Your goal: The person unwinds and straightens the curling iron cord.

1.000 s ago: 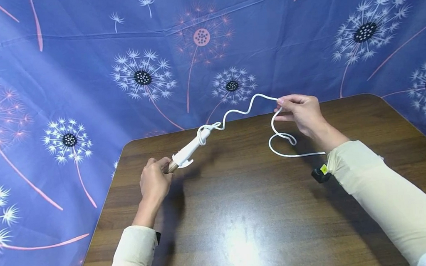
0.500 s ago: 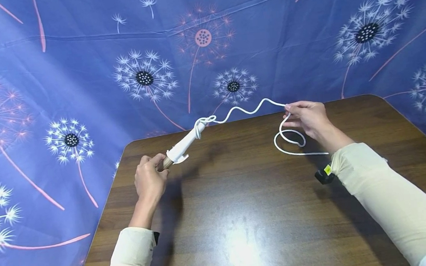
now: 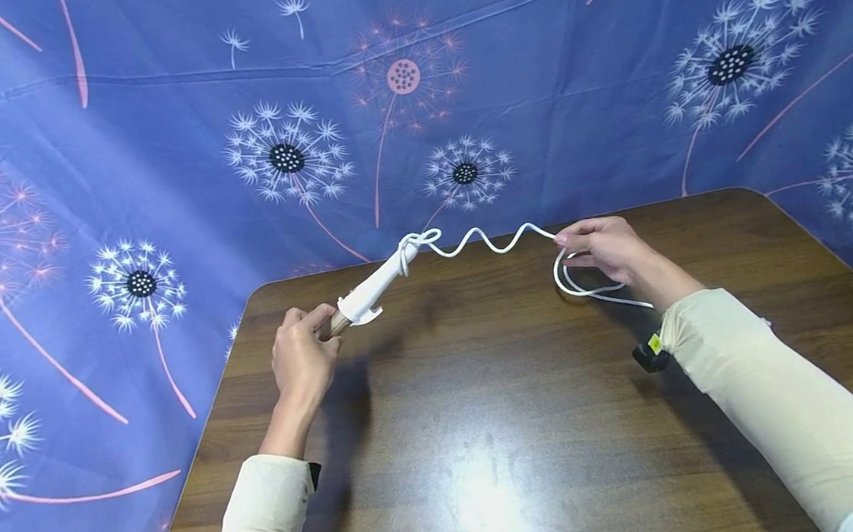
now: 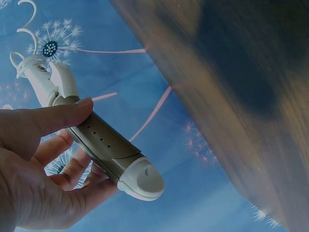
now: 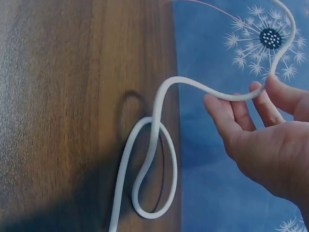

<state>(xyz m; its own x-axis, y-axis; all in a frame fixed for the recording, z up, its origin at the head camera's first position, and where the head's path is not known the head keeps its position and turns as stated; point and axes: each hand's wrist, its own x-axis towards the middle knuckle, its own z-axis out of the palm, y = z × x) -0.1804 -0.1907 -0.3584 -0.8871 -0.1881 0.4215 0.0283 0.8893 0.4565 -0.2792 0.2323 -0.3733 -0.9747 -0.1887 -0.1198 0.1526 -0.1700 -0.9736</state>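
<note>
My left hand holds a curling iron by its bronze barrel, thumb on one side and fingers on the other. The iron's white handle tilts up and away toward the middle, above the table. Some of its white cord is looped around the handle's far end. From there the cord runs in waves to my right hand, which pinches it between thumb and fingertips. Beyond the pinch, the cord hangs in a loop toward the tabletop, and its end portion is hidden behind the right forearm in the head view.
A brown wooden table lies beneath both hands, with a bright glare spot near its front. Behind it hangs a blue cloth printed with dandelions. A small black device sits at the right wrist.
My right hand moves right, then back slightly left and lower, still pinching the cord. The cord's hanging loop drops closer to the table. My left hand shifts slightly left with the curling iron.
</note>
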